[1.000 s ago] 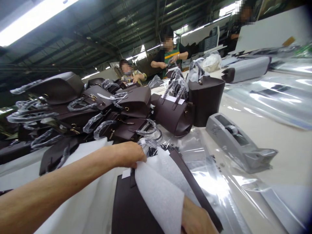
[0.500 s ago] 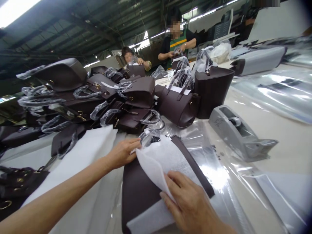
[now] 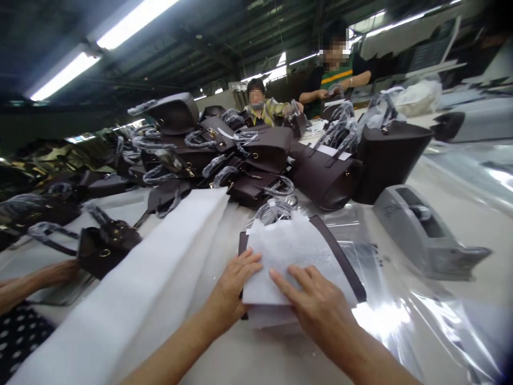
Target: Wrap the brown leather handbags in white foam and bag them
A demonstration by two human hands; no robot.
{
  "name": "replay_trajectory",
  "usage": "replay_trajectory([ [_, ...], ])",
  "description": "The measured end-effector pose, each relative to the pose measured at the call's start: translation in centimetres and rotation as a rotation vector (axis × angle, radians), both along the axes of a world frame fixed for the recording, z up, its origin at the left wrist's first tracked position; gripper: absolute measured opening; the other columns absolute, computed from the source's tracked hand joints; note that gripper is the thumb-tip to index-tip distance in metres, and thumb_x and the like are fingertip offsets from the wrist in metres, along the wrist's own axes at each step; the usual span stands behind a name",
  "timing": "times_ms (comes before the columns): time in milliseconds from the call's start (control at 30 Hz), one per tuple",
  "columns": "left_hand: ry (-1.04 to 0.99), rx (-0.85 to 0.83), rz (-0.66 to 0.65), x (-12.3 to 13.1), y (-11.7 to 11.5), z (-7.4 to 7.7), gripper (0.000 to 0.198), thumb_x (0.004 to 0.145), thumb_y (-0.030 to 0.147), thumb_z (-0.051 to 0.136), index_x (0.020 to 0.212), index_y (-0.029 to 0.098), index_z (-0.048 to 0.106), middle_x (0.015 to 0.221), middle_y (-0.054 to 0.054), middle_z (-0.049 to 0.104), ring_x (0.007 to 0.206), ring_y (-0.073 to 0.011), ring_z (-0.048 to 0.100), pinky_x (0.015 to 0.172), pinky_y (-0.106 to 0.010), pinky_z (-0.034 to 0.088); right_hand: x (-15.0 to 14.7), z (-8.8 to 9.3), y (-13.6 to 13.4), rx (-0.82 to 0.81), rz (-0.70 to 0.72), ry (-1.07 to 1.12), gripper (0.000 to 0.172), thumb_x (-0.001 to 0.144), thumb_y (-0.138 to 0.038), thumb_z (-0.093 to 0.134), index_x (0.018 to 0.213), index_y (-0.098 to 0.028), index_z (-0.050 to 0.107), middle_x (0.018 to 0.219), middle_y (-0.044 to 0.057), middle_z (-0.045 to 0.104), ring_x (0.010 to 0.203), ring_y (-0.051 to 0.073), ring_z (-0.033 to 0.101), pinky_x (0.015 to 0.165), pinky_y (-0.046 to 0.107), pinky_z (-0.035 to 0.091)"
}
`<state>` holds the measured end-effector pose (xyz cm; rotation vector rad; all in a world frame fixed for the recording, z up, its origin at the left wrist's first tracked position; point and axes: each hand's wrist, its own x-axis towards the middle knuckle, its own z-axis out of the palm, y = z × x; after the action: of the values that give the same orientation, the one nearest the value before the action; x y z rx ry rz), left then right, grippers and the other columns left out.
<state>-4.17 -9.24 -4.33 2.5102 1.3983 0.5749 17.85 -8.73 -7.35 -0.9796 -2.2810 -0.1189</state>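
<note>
My left hand (image 3: 234, 286) lies open, fingers extended, on the 9 o'clock edge of the white foam sheet (image 3: 292, 248); it grips nothing. My right hand (image 3: 320, 310) lies open and spread on the sheet's 6 o'clock edge. By my judgement, this flat pressure pins the sheet smooth against the dark brown bag (image 3: 341, 258), which lies flat directly ahead. The tape dispenser (image 3: 420, 230) stands at 2 o'clock, within reach. The foam stack (image 3: 160, 267) runs alongside at 9 o'clock.
</note>
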Motion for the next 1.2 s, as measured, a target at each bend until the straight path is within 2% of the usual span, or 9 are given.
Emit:
replay_trajectory([
  [167, -0.232, 0.182, 0.348, 1.6, -3.3, -1.9, 0.055, 0.076, 0.011, 0.051, 0.128, 0.018, 0.033, 0.135, -0.014, 0.040, 0.127, -0.0226, 0.036, 0.104, -0.045, 0.034, -0.9, 0.3, -0.1, 0.078, 0.081, -0.131, 0.041, 0.084, -0.012, 0.045, 0.121, -0.027, 0.052, 0.122, 0.007, 0.054, 0.090, 0.023, 0.050, 0.070, 0.036, 0.043],
  [233, -0.319, 0.243, 0.482, 2.4, -5.3, -3.3, 0.048, 0.077, 0.016, 0.055, 0.122, 0.018, 0.038, 0.133, -0.014, 0.041, 0.125, -0.0228, 0.039, 0.101, -0.043, 0.038, -0.8, -0.2, -0.1, 0.083, 0.089, -0.107, 0.039, 0.086, -0.014, 0.045, 0.121, -0.029, 0.052, 0.123, 0.006, 0.054, 0.096, 0.023, 0.049, 0.074, 0.037, 0.041],
  [367, -0.395, 0.297, 0.486, 3.2, -7.2, -5.4, 0.012, 0.081, 0.018, 0.055, 0.093, 0.021, 0.054, 0.134, -0.010, 0.042, 0.127, -0.0229, 0.036, 0.102, -0.042, 0.036, -0.7, -0.9, -0.2, 0.127, 0.147, -0.081, 0.033, 0.089, -0.017, 0.044, 0.120, -0.026, 0.054, 0.127, 0.005, 0.053, 0.113, 0.025, 0.045, 0.083, 0.039, 0.037],
  [467, -0.486, 0.198, 0.456, 3.1, -6.7, -4.6, 0.005, 0.082, 0.018, 0.053, 0.078, 0.021, 0.054, 0.124, -0.008, 0.052, 0.125, -0.0232, 0.038, 0.101, -0.043, 0.036, -1.5, -0.2, -0.2, 0.153, 0.240, -0.056, 0.032, 0.089, -0.013, 0.039, 0.116, -0.018, 0.056, 0.120, 0.008, 0.057, 0.118, 0.023, 0.044, 0.093, 0.043, 0.034],
  [600, -0.559, 0.070, 0.460, 2.5, -5.5, -2.2, 0.005, 0.081, 0.018, 0.053, 0.078, 0.021, 0.057, 0.110, -0.007, 0.060, 0.116, -0.0229, 0.047, 0.096, -0.043, 0.039, -3.2, 1.4, 0.0, 0.023, 0.187, -0.081, 0.032, 0.086, -0.020, 0.050, 0.118, -0.019, 0.055, 0.098, 0.009, 0.063, 0.087, 0.022, 0.056, 0.071, 0.036, 0.044],
  [700, -0.590, 0.037, 0.480, 2.4, -4.9, -1.5, 0.006, 0.080, 0.018, 0.053, 0.078, 0.021, 0.058, 0.105, -0.006, 0.060, 0.110, -0.0222, 0.049, 0.093, -0.041, 0.041, -3.7, 1.5, 0.3, 0.023, 0.207, 0.002, 0.027, 0.087, -0.017, 0.047, 0.112, -0.018, 0.057, 0.102, 0.010, 0.063, 0.092, 0.022, 0.057, 0.072, 0.037, 0.045],
  [800, -0.630, 0.006, 0.498, 2.5, -4.2, -1.5, 0.005, 0.078, 0.019, 0.055, 0.074, 0.020, 0.058, 0.100, -0.006, 0.059, 0.102, -0.0209, 0.052, 0.089, -0.038, 0.042, -3.2, 0.7, 0.8, 0.075, 0.346, 0.093, 0.028, 0.089, -0.012, 0.043, 0.115, -0.012, 0.054, 0.116, 0.013, 0.059, 0.113, 0.022, 0.050, 0.087, 0.040, 0.044],
  [967, -0.702, -0.046, 0.560, 2.5, -3.2, -2.0, 0.010, 0.072, 0.011, 0.054, 0.070, 0.019, 0.059, 0.096, -0.005, 0.056, 0.098, -0.0195, 0.052, 0.089, -0.036, 0.042, -2.5, 0.0, 1.1, 0.113, 0.459, 0.022, 0.033, 0.086, -0.008, 0.047, 0.119, -0.009, 0.051, 0.120, 0.013, 0.057, 0.122, 0.021, 0.045, 0.100, 0.042, 0.039],
  [1200, -0.827, -0.210, 0.671, 2.3, -3.1, -3.1, 0.008, 0.072, 0.017, 0.056, 0.071, 0.019, 0.064, 0.127, -0.007, 0.046, 0.114, -0.0234, 0.047, 0.079, -0.030, 0.047, -2.3, -0.9, 0.6, 0.152, 0.462, -0.099, 0.036, 0.084, -0.004, 0.044, 0.119, -0.008, 0.052, 0.125, 0.012, 0.054, 0.126, 0.022, 0.039, 0.102, 0.041, 0.041],
])
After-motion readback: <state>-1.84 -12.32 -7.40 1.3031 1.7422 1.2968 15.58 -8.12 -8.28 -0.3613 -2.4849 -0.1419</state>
